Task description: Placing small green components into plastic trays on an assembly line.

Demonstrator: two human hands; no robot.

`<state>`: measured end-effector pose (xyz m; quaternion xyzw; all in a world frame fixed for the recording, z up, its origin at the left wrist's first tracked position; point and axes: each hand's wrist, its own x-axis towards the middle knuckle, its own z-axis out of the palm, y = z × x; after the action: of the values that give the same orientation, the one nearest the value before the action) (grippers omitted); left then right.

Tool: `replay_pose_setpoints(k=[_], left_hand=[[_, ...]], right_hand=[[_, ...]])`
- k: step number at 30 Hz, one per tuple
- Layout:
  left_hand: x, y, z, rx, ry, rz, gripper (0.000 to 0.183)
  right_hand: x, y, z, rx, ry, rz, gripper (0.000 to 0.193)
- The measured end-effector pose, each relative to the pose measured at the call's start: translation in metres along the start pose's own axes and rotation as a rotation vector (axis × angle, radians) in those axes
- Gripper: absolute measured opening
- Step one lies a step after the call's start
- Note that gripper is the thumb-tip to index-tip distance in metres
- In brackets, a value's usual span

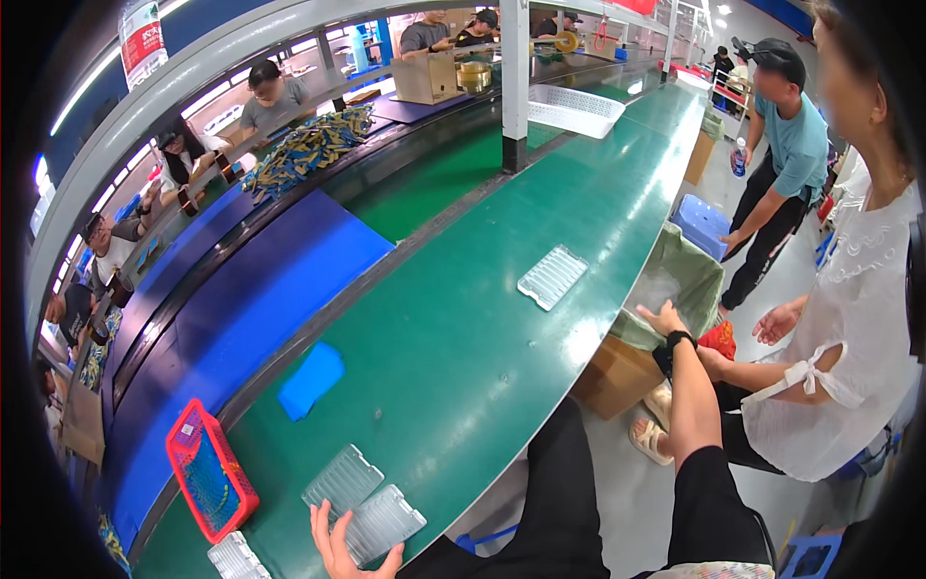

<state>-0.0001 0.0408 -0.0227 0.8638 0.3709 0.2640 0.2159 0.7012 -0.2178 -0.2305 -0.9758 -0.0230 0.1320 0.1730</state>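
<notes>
My left hand is at the near edge of the green table, its thumb and fingers around the near end of a clear ribbed plastic tray. A second clear tray lies against it, partly under it. My right hand, with a black band at the wrist, reaches out over a bin with a pale green liner. Its fingers are spread. A blurred, see-through thing shows just beyond the fingertips; I cannot tell whether it touches them.
Farther along the green table lies another clear tray. At left are a red basket, a white ribbed tray and a blue piece. A person in white stands close at right, beside a cardboard box.
</notes>
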Motion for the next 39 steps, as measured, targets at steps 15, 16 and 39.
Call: replay_pose_setpoints(k=[15, 16, 39], left_hand=[[-0.004, -0.013, 0.007, 0.001, 0.053, 0.001, 0.073], [-0.002, -0.014, 0.007, -0.005, 0.037, 0.046, 0.074], [-0.008, -0.02, 0.014, -0.085, 0.178, -0.033, 0.13]], right_hand=[[-0.155, -0.223, -0.108, 0.587, 0.405, -1.088, 0.054], [-0.163, -0.231, -0.108, 0.396, 0.236, -1.242, 0.073], [-0.482, -0.386, 0.011, -0.086, -0.699, -2.111, 0.067]])
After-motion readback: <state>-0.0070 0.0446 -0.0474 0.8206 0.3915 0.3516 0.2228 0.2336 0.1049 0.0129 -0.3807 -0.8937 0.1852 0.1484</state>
